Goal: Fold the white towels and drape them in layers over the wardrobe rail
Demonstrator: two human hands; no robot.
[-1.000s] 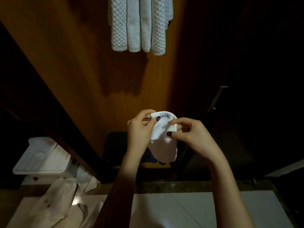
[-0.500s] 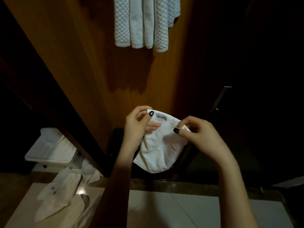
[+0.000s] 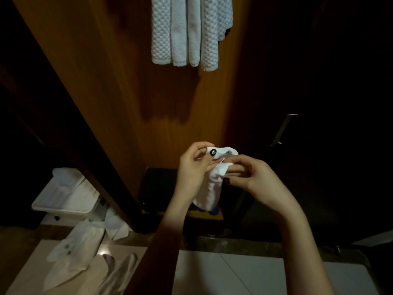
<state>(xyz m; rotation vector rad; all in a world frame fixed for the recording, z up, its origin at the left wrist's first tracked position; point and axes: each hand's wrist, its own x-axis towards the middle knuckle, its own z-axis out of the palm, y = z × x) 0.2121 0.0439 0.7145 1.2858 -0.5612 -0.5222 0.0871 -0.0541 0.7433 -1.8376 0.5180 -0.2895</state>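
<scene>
Fingers of the left hand are curled, and the dark-nailed thumb is pressed onto the top edge of a small white cloth, so that its upper left corner is pinched. Fingers of the right hand are likewise curled round the upper right part of the cloth, with the thumb set against it from below. Some fabric is bunched between the two hands, which are held close together; whether they touch cannot be told. The cloth is hung down from the fingers, its rounded lower end left free and apart from everything below. Well above the fingers, folded white towels with a waffle texture are seen hanging side by side in overlapping layers against the wooden wardrobe panel; their upper ends are cut off by the top edge of the view. Just below and left of the fingers, a dark box is noted low in the wardrobe. Something blue is glimpsed behind the cloth's lower end and cannot be identified. Up and to the right of the fingers, a slim metal handle is seen on a dark door. Far to the lower left, a white plastic tray is recorded, with crumpled white fabric lying on the floor near it. Pale floor tiles are visible beneath the forearms.
</scene>
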